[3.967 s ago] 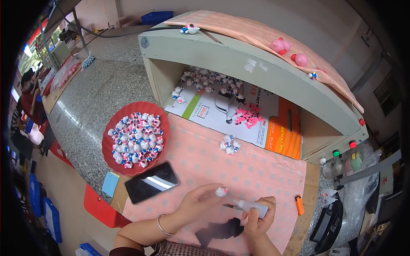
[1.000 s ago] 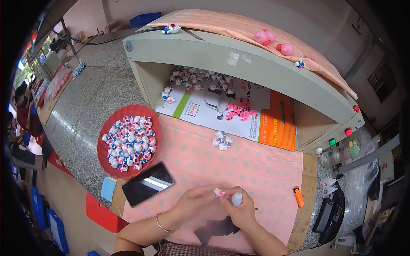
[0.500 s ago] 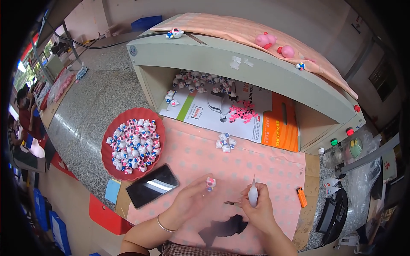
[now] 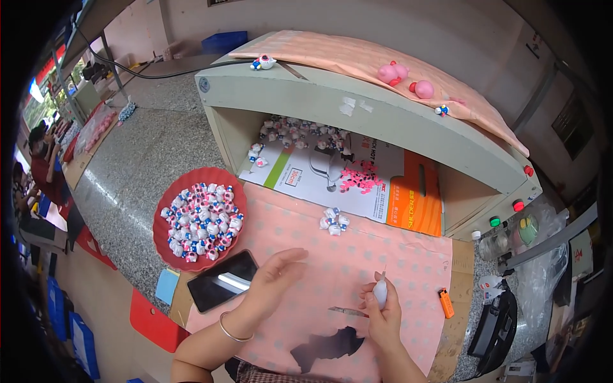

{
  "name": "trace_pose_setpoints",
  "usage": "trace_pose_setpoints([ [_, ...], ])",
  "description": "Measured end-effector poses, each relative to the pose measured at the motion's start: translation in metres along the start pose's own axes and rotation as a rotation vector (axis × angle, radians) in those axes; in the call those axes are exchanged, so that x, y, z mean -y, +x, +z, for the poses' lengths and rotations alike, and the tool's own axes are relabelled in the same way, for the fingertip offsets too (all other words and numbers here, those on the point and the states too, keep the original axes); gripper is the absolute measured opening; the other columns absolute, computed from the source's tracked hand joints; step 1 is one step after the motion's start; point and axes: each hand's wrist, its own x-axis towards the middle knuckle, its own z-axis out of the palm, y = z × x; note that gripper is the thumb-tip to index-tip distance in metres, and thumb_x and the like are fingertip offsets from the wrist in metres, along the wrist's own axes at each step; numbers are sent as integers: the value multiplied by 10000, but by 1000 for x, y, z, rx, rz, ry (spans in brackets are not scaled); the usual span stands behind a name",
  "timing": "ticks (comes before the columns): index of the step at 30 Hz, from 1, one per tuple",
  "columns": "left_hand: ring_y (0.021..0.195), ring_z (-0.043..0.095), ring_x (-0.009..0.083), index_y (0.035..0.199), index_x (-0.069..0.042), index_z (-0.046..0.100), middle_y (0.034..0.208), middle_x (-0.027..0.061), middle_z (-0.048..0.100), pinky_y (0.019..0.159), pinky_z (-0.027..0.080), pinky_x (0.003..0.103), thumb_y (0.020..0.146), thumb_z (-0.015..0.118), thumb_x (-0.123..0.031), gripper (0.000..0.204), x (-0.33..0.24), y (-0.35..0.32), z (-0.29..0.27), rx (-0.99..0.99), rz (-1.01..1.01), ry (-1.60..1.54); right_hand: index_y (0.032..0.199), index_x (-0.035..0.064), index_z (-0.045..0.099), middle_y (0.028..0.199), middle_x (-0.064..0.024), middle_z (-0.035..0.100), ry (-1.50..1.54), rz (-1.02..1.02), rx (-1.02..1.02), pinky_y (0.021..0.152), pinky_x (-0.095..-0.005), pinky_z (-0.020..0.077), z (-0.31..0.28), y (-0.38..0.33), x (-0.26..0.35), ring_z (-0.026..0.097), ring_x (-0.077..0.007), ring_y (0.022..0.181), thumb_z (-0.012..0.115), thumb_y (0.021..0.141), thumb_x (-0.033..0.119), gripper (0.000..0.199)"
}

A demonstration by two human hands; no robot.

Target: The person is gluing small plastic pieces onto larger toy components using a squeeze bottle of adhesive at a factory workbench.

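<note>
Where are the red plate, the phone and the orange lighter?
red plate [image 4: 167, 247], head view, bare left rim.
phone [image 4: 221, 281], head view, middle of the dark screen.
orange lighter [image 4: 446, 302], head view, middle of its body.

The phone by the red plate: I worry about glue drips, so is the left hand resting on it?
No: the left hand is held open just right of the black phone, not on it.

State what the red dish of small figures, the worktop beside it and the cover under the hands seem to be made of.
Red dish: probably plastic, smooth with an even colour. Worktop: speckled grey stone, granite-like, polished, with a sheen. Cover: pale pink dotted sheet, apparently cloth, matte and lying flat.
</note>
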Motion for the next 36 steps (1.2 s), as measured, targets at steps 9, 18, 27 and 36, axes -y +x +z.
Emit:
trace_pose_setpoints([
  [9, 913, 493, 268, 985, -55, 526, 1012, 111, 495, 733, 452, 360, 672, 595, -88, 322, -2, 78, 48, 68, 787, 1297, 1176, -4, 407, 934, -103, 546, -155, -169, 12, 688, -252, 444, -24, -9, -8, 536, -142, 803, 495, 826, 81, 371],
  [18, 845, 512, 285, 891, -28, 539, 910, 136, 474, 660, 466, 385, 705, 594, -209, 265, -30, 88, 77, 175, 687, 1538, 1133, 1, 460, 972, -155, 560, -156, -150, -41, 778, -306, 436, -47, -2, -1, 560, -225, 878, 528, 781, 66, 364],
  [27, 965, 466, 357, 1075, -25, 470, 1083, 183, 460, 804, 414, 407, 696, 613, -283, 480, -57, 238, 124, -13, 925, 1398, 1129, 22, 465, 982, -180, 553, -109, -124, -31, 798, -327, 429, -83, 39, -7, 556, -277, 918, 521, 743, 33, 390],
  [36, 1022, 468, 338, 1126, -48, 481, 1107, 207, 489, 848, 386, 410, 742, 533, -337, 483, -14, 454, 154, -23, 896, 1520, 1214, -2, 376, 915, -100, 548, -305, -277, -21, 639, -219, 470, -111, 109, -26, 535, -122, 775, 470, 848, 74, 386],
])
